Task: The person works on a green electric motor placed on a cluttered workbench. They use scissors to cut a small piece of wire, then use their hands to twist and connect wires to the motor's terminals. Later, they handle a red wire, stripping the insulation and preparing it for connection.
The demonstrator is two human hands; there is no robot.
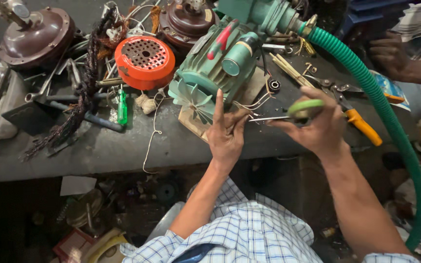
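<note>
Left hand (226, 135) is up at the counter's edge, index finger pointing straight up, the other fingers pinched on thin pale wires (250, 104) that trail out from under the motor. Right hand (317, 127) is closed around a green-rimmed roll of tape (306, 108), and a slim metal rod (269, 118) runs from that fist across to the left fingertips. The two hands are near each other but apart, joined only by that rod.

Just above the left hand sits the pump motor (220, 68): teal-green, ribbed body, lying at a slant on a flat board (196, 122). Its pale green fan blades (191, 100) are bare and face the person. A green cylinder with a metal end cap rides on its upper side, next to a red strip. At the far end a ribbed green hose (391, 122) leaves the pump and curves down past the right arm.

The orange perforated fan cover (144, 62) lies left of the motor, a green-handled screwdriver (122, 108) below it. Orange-handled cutters (352, 109) rest behind the right hand. A braided dark cable (81, 92) crosses the dark counter (123, 146) at left, with two brown domed housings (35, 36) at the back. Another person's hand (388, 51) shows at the top right.
</note>
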